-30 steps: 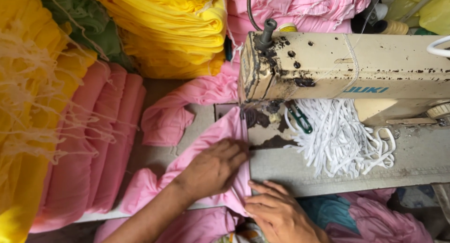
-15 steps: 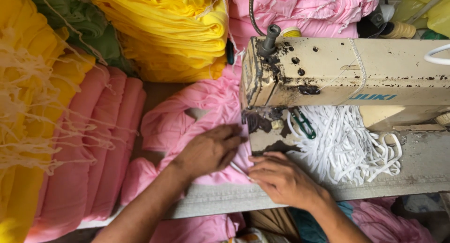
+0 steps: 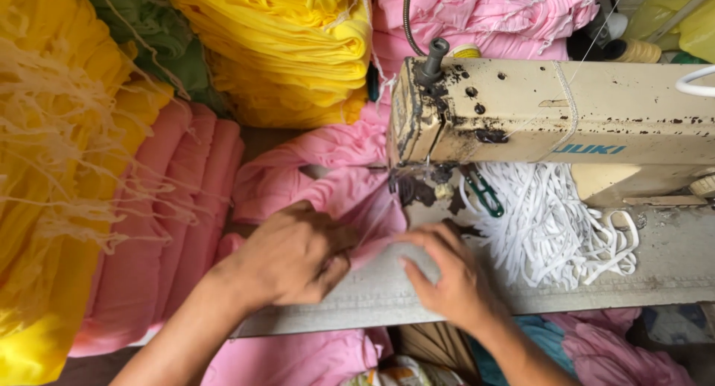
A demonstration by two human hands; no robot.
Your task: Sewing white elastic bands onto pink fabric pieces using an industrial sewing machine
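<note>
yellow fabric stack [image 3: 287, 51] top centre | salmon folded cloth [image 3: 171, 230] left | green cloth [image 3: 160, 40] behind | white elastic cord heap [image 3: 555, 226] under machine arm | small green snips [image 3: 484, 196] beside it

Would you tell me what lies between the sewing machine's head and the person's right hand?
In the head view, a heap of white elastic cord lies between the sewing machine and the right hand.

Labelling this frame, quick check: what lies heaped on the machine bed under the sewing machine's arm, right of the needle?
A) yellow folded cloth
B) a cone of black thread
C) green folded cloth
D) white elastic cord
D: a loose pile of white elastic cord lies on the bed beneath the cream sewing machine, right of the pink fabric both hands press.
</note>
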